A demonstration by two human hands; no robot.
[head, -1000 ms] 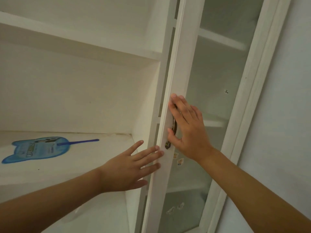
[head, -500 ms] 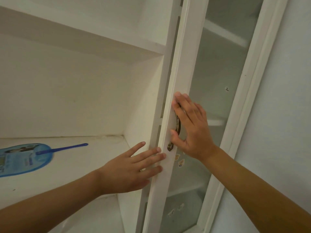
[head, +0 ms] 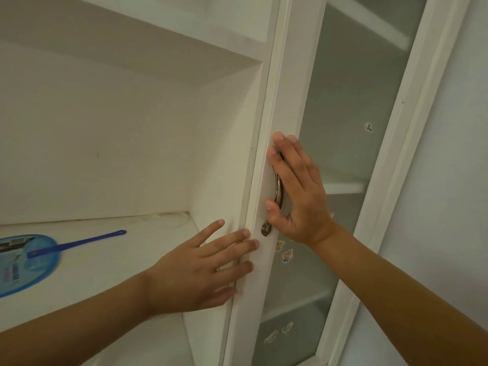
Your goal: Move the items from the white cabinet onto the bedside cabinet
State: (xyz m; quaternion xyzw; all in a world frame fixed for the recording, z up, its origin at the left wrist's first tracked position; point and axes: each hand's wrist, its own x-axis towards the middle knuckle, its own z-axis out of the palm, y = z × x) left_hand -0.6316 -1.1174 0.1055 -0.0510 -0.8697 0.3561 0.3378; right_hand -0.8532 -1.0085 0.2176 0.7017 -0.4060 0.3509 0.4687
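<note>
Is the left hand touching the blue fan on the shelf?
Apart. The head view shows bare white shelf between the left hand and the blue fan.

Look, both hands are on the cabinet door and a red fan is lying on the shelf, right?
Not quite: the fan is blue, not red, as the head view shows. The rest holds: the left hand and right hand are both on the door, and the fan lies on the shelf.
</note>
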